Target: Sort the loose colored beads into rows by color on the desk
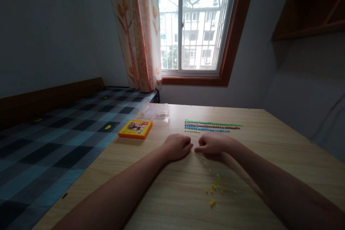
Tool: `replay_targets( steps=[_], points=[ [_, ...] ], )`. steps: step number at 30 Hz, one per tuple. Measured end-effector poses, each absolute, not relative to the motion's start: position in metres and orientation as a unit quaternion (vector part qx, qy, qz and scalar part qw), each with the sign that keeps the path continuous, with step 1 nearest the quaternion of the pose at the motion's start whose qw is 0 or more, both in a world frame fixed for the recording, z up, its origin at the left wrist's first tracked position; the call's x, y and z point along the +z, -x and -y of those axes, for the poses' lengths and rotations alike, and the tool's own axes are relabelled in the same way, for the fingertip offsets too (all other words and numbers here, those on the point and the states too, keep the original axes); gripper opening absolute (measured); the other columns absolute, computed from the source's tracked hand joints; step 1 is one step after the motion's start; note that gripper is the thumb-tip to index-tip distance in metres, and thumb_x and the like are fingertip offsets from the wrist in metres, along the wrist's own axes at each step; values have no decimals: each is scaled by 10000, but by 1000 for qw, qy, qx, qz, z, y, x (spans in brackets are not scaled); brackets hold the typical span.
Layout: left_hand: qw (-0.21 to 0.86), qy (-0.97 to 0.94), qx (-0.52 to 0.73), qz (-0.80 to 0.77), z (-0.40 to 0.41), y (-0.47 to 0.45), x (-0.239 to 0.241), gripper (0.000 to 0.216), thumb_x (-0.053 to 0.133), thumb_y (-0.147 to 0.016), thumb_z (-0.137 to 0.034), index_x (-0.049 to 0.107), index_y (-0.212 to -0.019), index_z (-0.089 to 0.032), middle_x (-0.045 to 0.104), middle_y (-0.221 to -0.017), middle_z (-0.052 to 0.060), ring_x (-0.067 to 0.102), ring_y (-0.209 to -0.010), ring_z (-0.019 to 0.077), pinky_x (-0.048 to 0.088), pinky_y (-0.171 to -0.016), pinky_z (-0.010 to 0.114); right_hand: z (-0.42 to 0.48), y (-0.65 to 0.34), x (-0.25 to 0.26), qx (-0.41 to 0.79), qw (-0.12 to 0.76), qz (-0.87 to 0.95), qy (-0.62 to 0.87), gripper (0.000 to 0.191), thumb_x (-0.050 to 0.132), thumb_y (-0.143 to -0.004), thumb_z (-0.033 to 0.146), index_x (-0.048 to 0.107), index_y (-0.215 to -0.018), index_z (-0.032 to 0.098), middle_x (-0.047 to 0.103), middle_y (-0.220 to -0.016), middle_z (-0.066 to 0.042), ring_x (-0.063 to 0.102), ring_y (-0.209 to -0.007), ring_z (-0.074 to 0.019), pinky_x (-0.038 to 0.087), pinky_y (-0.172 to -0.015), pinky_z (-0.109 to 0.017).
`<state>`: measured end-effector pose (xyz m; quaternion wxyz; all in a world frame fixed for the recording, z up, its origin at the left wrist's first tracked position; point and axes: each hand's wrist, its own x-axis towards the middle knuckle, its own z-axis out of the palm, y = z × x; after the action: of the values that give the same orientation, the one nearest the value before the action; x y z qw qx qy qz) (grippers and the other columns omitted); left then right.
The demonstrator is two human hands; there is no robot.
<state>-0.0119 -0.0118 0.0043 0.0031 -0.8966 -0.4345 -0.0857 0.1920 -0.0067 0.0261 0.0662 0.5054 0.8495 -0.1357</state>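
My left hand [178, 146] rests on the wooden table with its fingers curled in. Facing it, a small gap apart, my right hand [212, 142] is closed, with the fingertips pinched down near the tabletop. Anything between the fingers of either hand is too small or hidden to make out. Just beyond the hands lie long rows of tiny pieces: a green row [212, 123], a dark brown row [212, 127] and a blue row [207, 129]. A short tan row [192, 132] is nearest my hands. Loose yellow pieces [214, 187] and several pale ones are scattered closer to me.
An orange-and-yellow box [135, 129] with a printed cover sits left of my hands. Behind it stands a transparent plastic case [159, 112]. A bed with a checked cover [81, 129] adjoins the table [269, 172] on the left. A curtained window is ahead.
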Motion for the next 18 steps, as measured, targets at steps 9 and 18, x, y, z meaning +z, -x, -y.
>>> replay_targets(
  steps=[9, 18],
  points=[
    [-4, 900, -81, 429, 12, 13, 6, 286, 483, -893, -407, 645, -762, -210, 693, -775, 39, 615, -724, 183, 364, -597, 266, -12, -213, 14, -336, 28, -768, -545, 348, 521, -825, 442, 578, -621, 166, 601, -558, -24, 539, -467, -124, 389, -456, -230],
    [-7, 900, -82, 429, 13, 12, 8, 290, 489, -891, -411, 641, -755, -205, 686, -773, 39, 607, -720, 177, 366, -596, 266, -13, -230, 26, -437, 72, -776, -449, 463, 622, -759, 622, 587, -760, 161, 612, -664, -13, 559, -564, -120, 428, -506, -224]
  ],
)
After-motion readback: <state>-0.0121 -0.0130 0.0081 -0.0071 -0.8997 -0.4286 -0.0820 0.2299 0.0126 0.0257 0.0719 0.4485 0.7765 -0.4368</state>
